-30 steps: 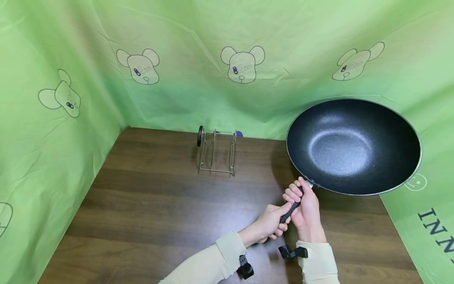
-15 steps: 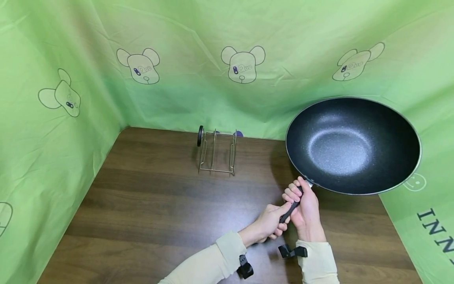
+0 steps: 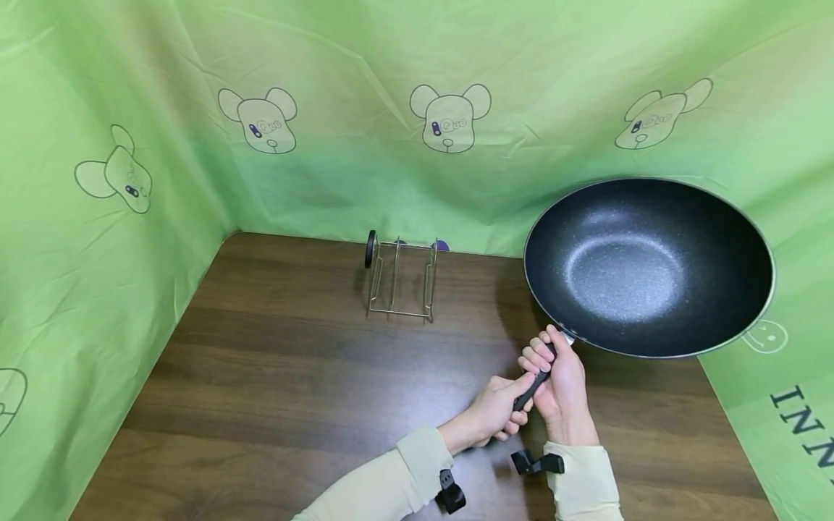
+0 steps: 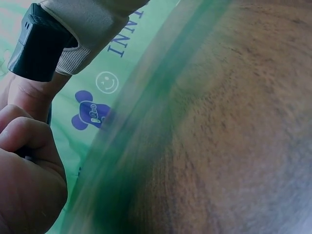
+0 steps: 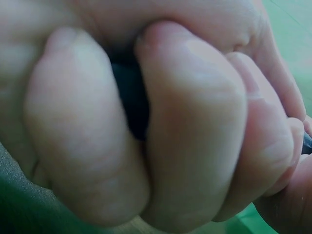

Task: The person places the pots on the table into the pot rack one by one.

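A large black wok (image 3: pixel 625 275) with a pale rim is held up on the right in the head view, its dark inside facing the camera. My right hand (image 3: pixel 563 383) grips the black handle (image 3: pixel 533 391) close to the pan. Lower on the same handle, my left hand (image 3: pixel 502 409) grips the end, thumb along the top. In the left wrist view my left hand (image 4: pixel 31 170) is curled in a fist, with the other sleeve behind it. Curled fingers (image 5: pixel 190 122) of the right hand fill the right wrist view, with a bit of dark handle (image 5: pixel 130 97) between them.
A small metal wire rack (image 3: pixel 400 282) with a black disc on its left side stands at the back of the brown wooden table (image 3: pixel 274 405). Green printed cloth (image 3: pixel 352 159) hangs behind the table and along both sides.
Both hands keep their grip on the wok handle, and the wok stays almost in place. The head view has shifted very slightly, so the rack and cloth appear a few pixels further right.
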{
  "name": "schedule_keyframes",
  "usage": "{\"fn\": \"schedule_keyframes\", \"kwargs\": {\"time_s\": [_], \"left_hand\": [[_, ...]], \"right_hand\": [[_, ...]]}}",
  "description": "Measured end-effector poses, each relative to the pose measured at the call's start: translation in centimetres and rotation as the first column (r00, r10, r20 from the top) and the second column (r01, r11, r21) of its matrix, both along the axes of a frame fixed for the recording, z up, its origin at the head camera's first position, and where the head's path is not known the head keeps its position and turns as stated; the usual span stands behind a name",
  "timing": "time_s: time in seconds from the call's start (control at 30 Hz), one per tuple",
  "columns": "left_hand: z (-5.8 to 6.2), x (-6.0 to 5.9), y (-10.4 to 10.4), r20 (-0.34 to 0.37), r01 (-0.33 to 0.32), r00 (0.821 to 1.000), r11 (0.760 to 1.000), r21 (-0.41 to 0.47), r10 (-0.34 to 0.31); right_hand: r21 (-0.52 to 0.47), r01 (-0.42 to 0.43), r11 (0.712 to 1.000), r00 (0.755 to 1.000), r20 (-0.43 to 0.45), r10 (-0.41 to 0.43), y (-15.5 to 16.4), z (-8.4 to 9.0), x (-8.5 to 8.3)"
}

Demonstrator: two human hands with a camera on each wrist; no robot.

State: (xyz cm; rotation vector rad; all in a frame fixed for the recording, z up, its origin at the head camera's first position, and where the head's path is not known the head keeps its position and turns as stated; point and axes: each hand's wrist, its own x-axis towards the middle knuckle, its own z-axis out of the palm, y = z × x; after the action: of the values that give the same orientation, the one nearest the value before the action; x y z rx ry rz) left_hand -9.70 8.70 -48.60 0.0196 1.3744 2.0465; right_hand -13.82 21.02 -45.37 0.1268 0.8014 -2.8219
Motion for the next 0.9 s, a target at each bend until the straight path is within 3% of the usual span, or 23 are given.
{"fn": "schedule_keyframes", "kwargs": {"time_s": [0.37, 0.9], "left_hand": [[0.02, 0.27, -0.03, -0.027, -0.005, 1.000, 1.000, -0.008, 0.005], [0.42, 0.29, -0.60, -0.050, -0.014, 0.999, 1.000, -0.015, 0.013]], "right_hand": [[0.017, -0.014, 1.000, 1.000, -0.012, 0.014, -0.04, 0.25, 0.03], [-0.043, -0.051, 0.998, 0.998, -0.043, 0.049, -0.61, 0.67, -0.01]]}}
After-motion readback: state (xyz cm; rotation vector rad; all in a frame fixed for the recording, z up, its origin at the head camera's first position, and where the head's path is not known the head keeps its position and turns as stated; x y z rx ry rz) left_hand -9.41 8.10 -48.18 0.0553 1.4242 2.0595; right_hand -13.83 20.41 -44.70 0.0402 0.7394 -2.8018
